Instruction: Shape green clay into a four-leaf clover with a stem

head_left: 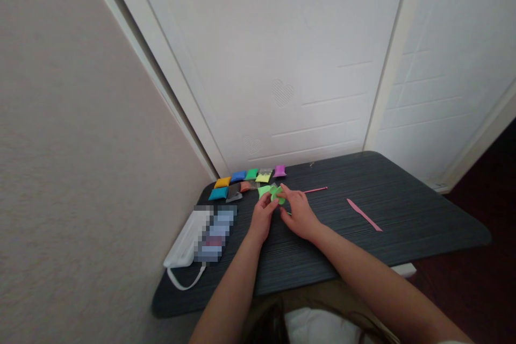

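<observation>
A light green, rounded piece that looks like soft modelling clay (277, 195) is held just above the table between my two hands. My left hand (262, 217) grips it from the near left, fingers and thumb bent around its edge. From the right, my right hand (301, 214) presses its fingers on the piece, closed against it. Right behind the clay lies a light green packet (264, 190), partly covered by my hands. A thin pink stick tool (316, 190) extends beyond my right hand. Some small green thing shows by my right thumb, mostly hidden.
On the dark table (419, 220), a pink plastic knife (365, 215) lies to the right. Several coloured clay packets, including a blue one (238, 176) and a purple one (279, 171), sit at the back left. A white case with a strap (189, 239) lies near the left wall.
</observation>
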`<state>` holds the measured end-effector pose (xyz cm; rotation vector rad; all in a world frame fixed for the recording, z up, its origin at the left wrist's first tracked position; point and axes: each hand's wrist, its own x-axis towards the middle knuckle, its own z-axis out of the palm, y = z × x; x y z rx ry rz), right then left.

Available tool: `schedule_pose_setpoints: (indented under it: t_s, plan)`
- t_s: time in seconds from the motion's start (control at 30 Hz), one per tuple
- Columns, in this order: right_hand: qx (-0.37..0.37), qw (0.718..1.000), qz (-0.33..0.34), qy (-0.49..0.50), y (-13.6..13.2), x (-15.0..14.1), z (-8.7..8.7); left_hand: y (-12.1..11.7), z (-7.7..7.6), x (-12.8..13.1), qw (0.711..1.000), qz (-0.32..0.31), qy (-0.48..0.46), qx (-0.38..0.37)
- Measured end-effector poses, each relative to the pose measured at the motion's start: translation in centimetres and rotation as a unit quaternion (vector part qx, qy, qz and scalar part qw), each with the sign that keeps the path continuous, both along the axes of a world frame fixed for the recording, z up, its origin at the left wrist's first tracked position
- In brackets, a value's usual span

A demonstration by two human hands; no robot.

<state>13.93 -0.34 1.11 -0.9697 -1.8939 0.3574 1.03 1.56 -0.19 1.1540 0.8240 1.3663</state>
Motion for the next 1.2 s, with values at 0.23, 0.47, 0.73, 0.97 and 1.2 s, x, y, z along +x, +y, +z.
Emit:
schedule_pose_setpoints:
  t_s: [0.23, 0.47, 0.73, 0.97, 1.2]
  plan:
    - [-0.046, 0.995, -0.014, 0.084, 0.2, 0.4, 0.2, 0.5, -0.6, -0.7, 0.997, 0.057, -0.013, -0.050]
    - [-0.102, 0.989, -0.017, 0.109, 1.1, 0.2, -0.5, 0.6, -0.7, -0.6, 0.998, 0.032, -0.004, -0.051]
    - [-0.151, 0.984, -0.013, 0.095, 1.9, 0.6, -1.1, 0.2, -0.6, -0.4, 0.998, -0.035, 0.012, -0.060]
    - [-0.185, 0.978, -0.007, 0.099, 1.7, 0.6, -1.0, 0.3, -0.6, -0.4, 0.998, -0.005, 0.029, -0.057]
    - [-0.196, 0.974, 0.012, 0.116, 1.6, 0.5, -1.2, 0.6, -0.9, -0.5, 0.997, 0.050, 0.033, -0.046]
